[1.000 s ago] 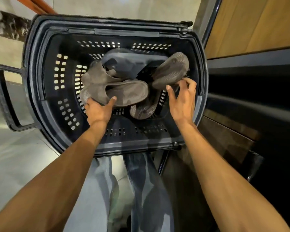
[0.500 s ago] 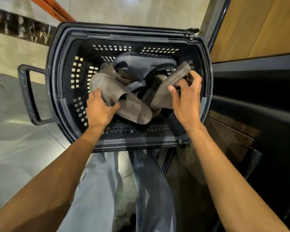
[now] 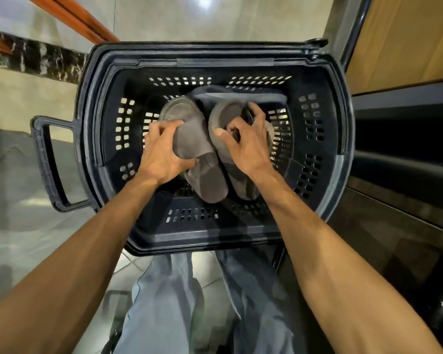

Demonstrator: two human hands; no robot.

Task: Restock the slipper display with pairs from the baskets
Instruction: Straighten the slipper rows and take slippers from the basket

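Note:
A black plastic basket with slotted walls stands in front of my legs. Inside it my left hand grips a grey-brown slipper across its strap. Beside it, my right hand grips the matching grey-brown slipper, fingers curled over its edge. The two slippers lie side by side, toes pointing away from me, heels toward me. A darker grey slipper lies under them at the far end of the basket.
The basket's side handle sticks out to the left over a pale tiled floor. A dark display unit with shelves runs along the right, a wooden panel above it. Orange bars cross the upper left.
Both hands have closed round the two grey-brown slippers and turned them side by side, lifted off the pile. The view has shifted so the basket sits more to the right and lower.

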